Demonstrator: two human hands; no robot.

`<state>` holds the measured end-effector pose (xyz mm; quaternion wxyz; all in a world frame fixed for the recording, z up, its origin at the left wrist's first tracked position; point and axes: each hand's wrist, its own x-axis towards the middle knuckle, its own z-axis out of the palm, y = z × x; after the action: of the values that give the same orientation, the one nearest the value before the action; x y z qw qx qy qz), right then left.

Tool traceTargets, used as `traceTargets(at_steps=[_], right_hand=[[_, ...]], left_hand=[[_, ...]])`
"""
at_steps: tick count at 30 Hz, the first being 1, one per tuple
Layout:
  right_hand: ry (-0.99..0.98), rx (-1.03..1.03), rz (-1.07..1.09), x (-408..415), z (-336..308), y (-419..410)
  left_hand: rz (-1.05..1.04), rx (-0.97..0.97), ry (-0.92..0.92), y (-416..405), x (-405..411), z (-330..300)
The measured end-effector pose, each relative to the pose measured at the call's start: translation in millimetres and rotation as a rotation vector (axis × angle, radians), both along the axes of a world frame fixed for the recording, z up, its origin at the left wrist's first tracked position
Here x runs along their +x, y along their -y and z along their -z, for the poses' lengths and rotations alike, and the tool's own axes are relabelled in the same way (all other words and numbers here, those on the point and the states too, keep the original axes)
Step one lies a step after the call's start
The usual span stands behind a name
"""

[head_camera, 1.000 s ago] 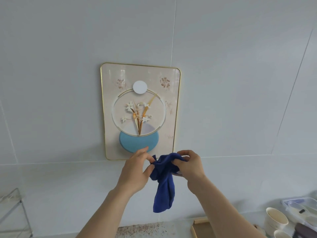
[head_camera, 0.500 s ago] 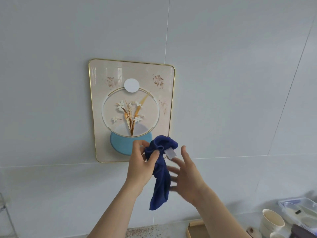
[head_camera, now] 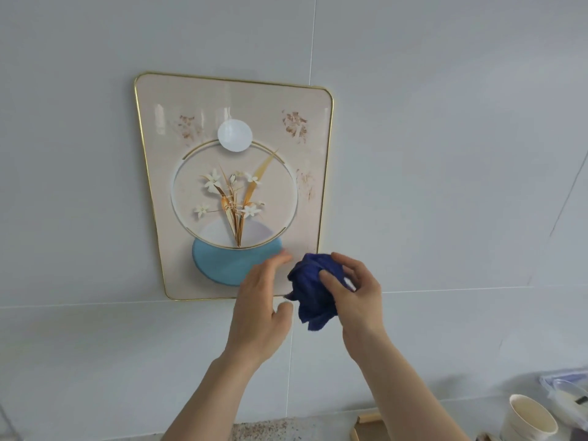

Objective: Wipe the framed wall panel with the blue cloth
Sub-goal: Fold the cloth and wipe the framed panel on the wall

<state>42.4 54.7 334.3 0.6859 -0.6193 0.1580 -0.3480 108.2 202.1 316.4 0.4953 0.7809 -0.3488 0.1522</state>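
The framed wall panel [head_camera: 234, 122] hangs on the pale tiled wall, gold-edged, with a flower picture and a blue disc low down. The blue cloth [head_camera: 313, 292] is bunched into a ball in front of the panel's lower right corner. My right hand [head_camera: 356, 297] grips it from the right, fingers curled over the bundle. My left hand [head_camera: 259, 308] hovers just left of the cloth, fingers apart and holding nothing, its fingertips over the blue disc.
A speckled counter [head_camera: 264, 429] runs along the bottom. At lower right stand a cream cup [head_camera: 528, 421] and a clear plastic box [head_camera: 569, 393]. A wooden block [head_camera: 369, 424] lies beside my right forearm.
The cloth passed from my left hand to my right hand and went from hanging to bunched. My left hand let go and opened. The view moved closer to the panel.
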Motion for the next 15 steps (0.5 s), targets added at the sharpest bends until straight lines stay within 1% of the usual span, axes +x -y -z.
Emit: traceTargets(at_steps=[2,4,6,9,11,12,13,15], right_hand=[[0.082,-0.087,0.101,10.2,-9.3,5.1],[0.165,-0.248,0.2,22.7,-19.0,7.2],[0.244,-0.463,0.301,36.4,-27.0,4.6],[0.327,-0.838,0.397,60.6,-25.2,2.5],[0.328,-1.134,0.498,76.7,-15.0,7.8],[0.333,-1.245,0.534,83.8,-7.5,11.4],[0.335,-1.32,0.551,90.0,0.8,16.4],[0.356,-1.397,0.549,99.0,14.6,26.0]], left_hand=[[-0.107,0.014,0.101,-1.9,12.7,-2.3],[-0.211,0.065,0.269,0.3,25.9,-8.3],[-0.306,0.131,0.429,6.2,39.3,-15.8],[-0.445,0.257,0.603,16.3,59.8,-26.2],[-0.509,0.334,0.683,21.6,74.4,-28.2],[-0.529,0.352,0.706,23.3,82.0,-27.3],[-0.538,0.358,0.722,24.1,89.2,-25.6],[-0.528,0.333,0.746,24.8,103.4,-20.0]])
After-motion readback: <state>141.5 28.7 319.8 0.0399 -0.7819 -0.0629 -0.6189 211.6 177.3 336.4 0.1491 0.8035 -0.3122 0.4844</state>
